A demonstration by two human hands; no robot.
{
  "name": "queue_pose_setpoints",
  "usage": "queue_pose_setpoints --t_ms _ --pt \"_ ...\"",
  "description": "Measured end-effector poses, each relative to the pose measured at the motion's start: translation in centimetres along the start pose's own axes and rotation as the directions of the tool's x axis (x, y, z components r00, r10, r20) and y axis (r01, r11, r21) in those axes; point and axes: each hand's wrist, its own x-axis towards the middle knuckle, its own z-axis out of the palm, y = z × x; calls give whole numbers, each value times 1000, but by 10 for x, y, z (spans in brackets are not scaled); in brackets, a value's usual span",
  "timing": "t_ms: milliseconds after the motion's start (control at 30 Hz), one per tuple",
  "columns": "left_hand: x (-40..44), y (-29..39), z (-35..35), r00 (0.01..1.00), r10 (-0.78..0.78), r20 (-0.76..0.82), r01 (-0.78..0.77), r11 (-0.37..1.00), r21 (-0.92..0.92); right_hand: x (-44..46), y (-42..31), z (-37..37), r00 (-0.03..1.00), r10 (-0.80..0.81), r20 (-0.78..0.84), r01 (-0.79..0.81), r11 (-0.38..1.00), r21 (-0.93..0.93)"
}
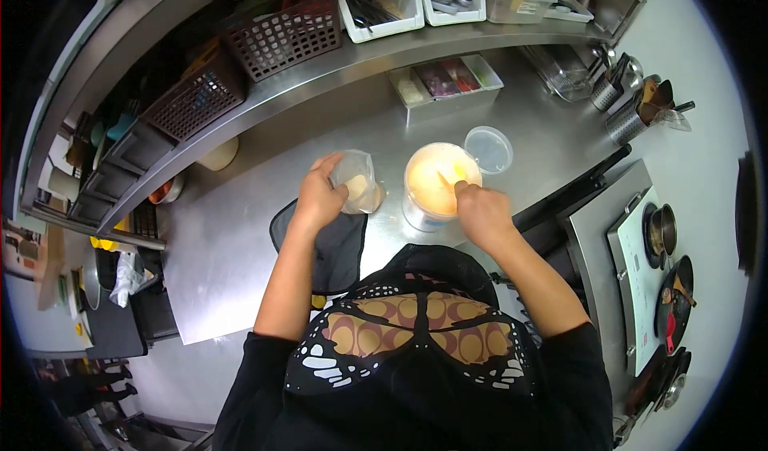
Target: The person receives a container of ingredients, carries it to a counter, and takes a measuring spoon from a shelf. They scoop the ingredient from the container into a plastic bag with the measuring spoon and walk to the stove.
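My left hand (322, 193) is closed on the side of a clear plastic bag (358, 180) with pale contents, upright over the steel counter (232, 235). To the right stands a white tub (428, 220) holding a creamy orange-yellow mixture (432, 177). My right hand (483, 209) is closed at the tub's right rim, gripping the end of a utensil that reaches into the mixture; most of the utensil is hidden. Behind the tub lies a round clear lid (489, 150). A dark cloth (336, 251) lies beneath my left forearm.
A divided steel container (452, 91) stands at the back under a shelf (360, 65) with baskets and white bins. Utensil holders (628, 123) are at the right rear. A stove (638, 275) with pans is at the right. A black handle-like bar (572, 188) lies near the counter's right edge.
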Motion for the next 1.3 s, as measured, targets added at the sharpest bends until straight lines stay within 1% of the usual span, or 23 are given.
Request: queue_pose_setpoints --t_ms 67,167,267,367,467,567,667,767,967,1067,1167,1300 --pt "0 1 0 1000 -2 0 2 1000 12 5 -3 0 996 71 49 -74 994 80" --pt "-1 4 1 1000 -6 9 6 1000 11 13 -6 5 982 96 160 -124 977 176" --pt "-1 6 3 1000 -10 9 10 999 35 19 -10 7 975 115 190 -170 936 310" --pt "-1 9 3 999 -27 26 27 1000 12 25 -1 8 981 90 173 -162 870 465" --pt "0 20 2 995 -78 59 78 997 -4 24 11 17 980 74 188 -181 731 658" --pt "1 15 6 999 -30 35 30 999 26 21 15 4 906 132 403 -414 478 774" --pt "4 8 9 999 6 32 -9 996 89 14 22 -2 874 176 453 -486 324 811" --pt "5 15 7 998 -26 57 23 999 38 8 31 0 858 170 484 -512 217 831" --pt "6 8 11 1000 7 28 -9 997 78 -8 45 1 851 196 487 -506 57 861" --pt "4 21 6 998 -47 47 43 996 75 -12 55 0 848 219 482 -496 8 868" --pt "3 19 6 1000 -15 21 13 996 88 -16 65 -1 854 221 471 -473 -49 880" --pt "2 28 2 999 -28 29 25 993 113 -18 68 -14 855 246 456 -456 -59 888"
